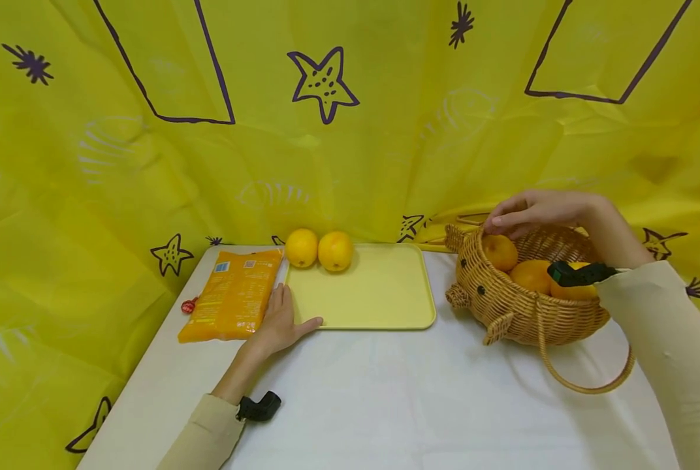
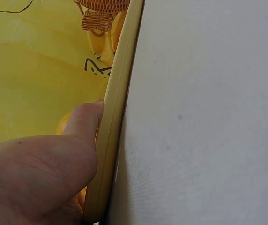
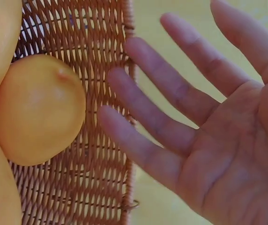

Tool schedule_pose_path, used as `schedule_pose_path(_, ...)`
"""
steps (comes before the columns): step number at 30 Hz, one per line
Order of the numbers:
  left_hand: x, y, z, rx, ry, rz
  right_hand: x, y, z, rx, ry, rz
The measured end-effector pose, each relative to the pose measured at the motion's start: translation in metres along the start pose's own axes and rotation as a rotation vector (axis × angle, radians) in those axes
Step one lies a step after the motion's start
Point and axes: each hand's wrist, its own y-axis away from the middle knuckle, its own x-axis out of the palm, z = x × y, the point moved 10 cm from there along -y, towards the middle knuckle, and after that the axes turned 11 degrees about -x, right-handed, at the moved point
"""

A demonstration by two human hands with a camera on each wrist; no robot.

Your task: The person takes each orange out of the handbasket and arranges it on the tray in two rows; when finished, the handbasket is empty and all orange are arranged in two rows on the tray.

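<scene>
My left hand (image 1: 279,321) rests at the lower left corner of a pale yellow tray (image 1: 379,290), its thumb along the near rim; the left wrist view shows the thumb against the tray's edge (image 2: 109,140). Two oranges (image 1: 335,251) sit side by side in the tray's far left corner. Over the far rim of a pig-shaped wicker basket (image 1: 485,287) hovers my right hand (image 1: 538,210). In the right wrist view its fingers (image 3: 155,75) are spread and hold nothing, close to an orange (image 3: 40,110) inside. More orange fruit (image 1: 531,277) lies in the basket.
An orange plastic packet (image 1: 235,297) lies left of the tray, with a small red wrapped candy (image 1: 189,305) beside it. The basket's handle (image 1: 588,390) hangs down towards the near side. A yellow patterned curtain (image 1: 350,163) stands behind the white table (image 1: 385,398).
</scene>
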Motion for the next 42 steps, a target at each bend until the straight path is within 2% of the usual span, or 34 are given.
schedule_pose_path(6, 0.000, -0.001, 0.001, -0.004, 0.001, 0.002, 0.000, 0.000, -0.020, 0.040, -0.017, -0.024)
schedule_pose_path(16, 0.000, 0.003, -0.001, -0.002, 0.015, 0.005, 0.003, 0.001, -0.037, 0.039, 0.006, -0.064)
schedule_pose_path(23, 0.002, 0.000, 0.001, -0.003, 0.002, 0.010, 0.008, 0.001, -0.046, 0.051, 0.058, -0.030)
schedule_pose_path(29, 0.002, 0.001, -0.001, 0.003, -0.002, 0.004, 0.012, 0.002, -0.057, 0.082, 0.003, -0.003)
schedule_pose_path(37, -0.001, 0.002, -0.002, 0.015, 0.004, -0.013, 0.013, -0.001, -0.068, 0.096, -0.071, -0.045)
schedule_pose_path(42, 0.000, 0.001, -0.002, 0.015, -0.004, -0.001, 0.013, 0.001, -0.079, 0.144, -0.081, -0.066)
